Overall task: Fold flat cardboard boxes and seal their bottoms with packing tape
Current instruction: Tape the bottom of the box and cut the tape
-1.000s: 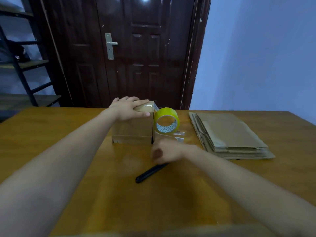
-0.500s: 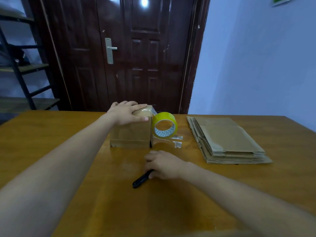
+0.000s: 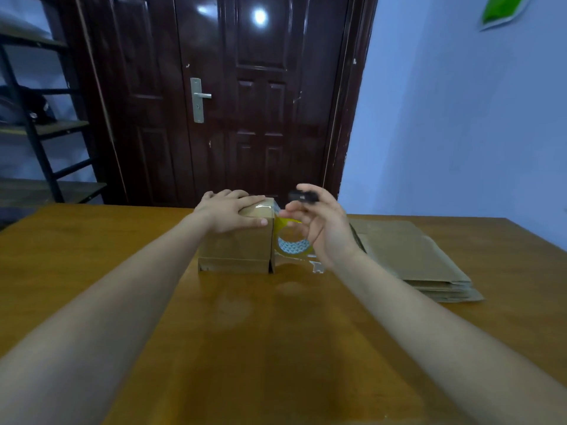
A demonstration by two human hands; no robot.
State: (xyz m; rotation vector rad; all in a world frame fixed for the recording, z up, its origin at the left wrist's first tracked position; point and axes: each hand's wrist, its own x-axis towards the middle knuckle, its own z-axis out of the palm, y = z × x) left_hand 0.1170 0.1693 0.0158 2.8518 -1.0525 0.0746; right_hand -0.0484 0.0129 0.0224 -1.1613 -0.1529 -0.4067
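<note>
A small folded cardboard box (image 3: 236, 250) stands on the wooden table (image 3: 245, 348), a strip of clear tape shining on its top. My left hand (image 3: 230, 213) lies flat on the box top, pressing it down. A yellow roll of packing tape (image 3: 293, 245) stands upright against the box's right side, partly hidden by my right hand (image 3: 319, 222). That hand is raised above the roll and holds a black utility knife (image 3: 302, 196) in its fingers.
A stack of flat cardboard boxes (image 3: 411, 259) lies on the table to the right. Small scraps of tape (image 3: 317, 266) sit by the roll. A dark door (image 3: 245, 102) and a metal shelf (image 3: 40, 127) stand behind the table.
My right hand picked the black knife up from the table and lifted it to the tape roll beside the box. The left hand stayed on the box top.
</note>
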